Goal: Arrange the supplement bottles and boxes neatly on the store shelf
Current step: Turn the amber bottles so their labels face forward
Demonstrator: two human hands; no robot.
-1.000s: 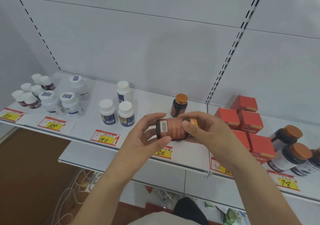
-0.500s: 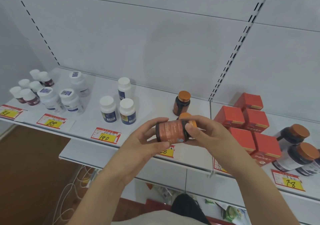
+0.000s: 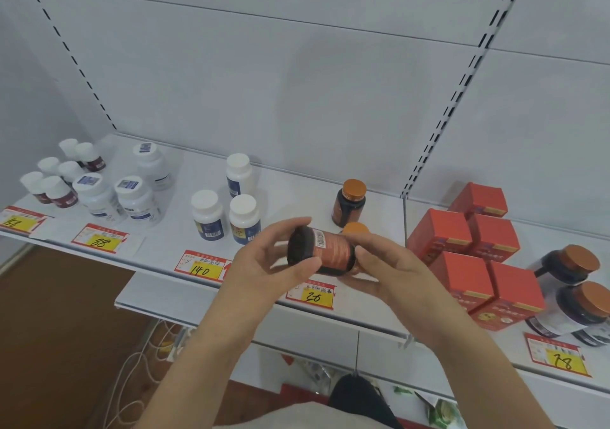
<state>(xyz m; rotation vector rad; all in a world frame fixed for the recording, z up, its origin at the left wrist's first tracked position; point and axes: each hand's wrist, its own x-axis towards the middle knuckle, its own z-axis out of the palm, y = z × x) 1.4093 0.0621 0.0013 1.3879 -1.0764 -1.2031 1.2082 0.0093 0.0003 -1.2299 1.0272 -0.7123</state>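
Far left on the shelf (image 3: 297,197), small white-capped bottles with dark red labels (image 3: 61,194) stand in a cluster; just beside them stand three larger white bottles (image 3: 137,199). Further right, three white bottles with blue labels (image 3: 244,219) stand upright behind the price tag marked 140 (image 3: 203,267).

At centre, the left hand (image 3: 264,270) and right hand (image 3: 386,271) together grip one dark bottle with an orange label (image 3: 325,252), held sideways above the shelf's front edge, its base toward the left hand. Compared with half a second earlier, the bottle has turned: a barcode now faces up. Behind it, a matching orange-capped bottle (image 3: 350,202) stands upright, unmoved.

To the right, five red boxes (image 3: 462,253) remain grouped, touching. At far right lie large dark bottles with copper caps (image 3: 571,265).
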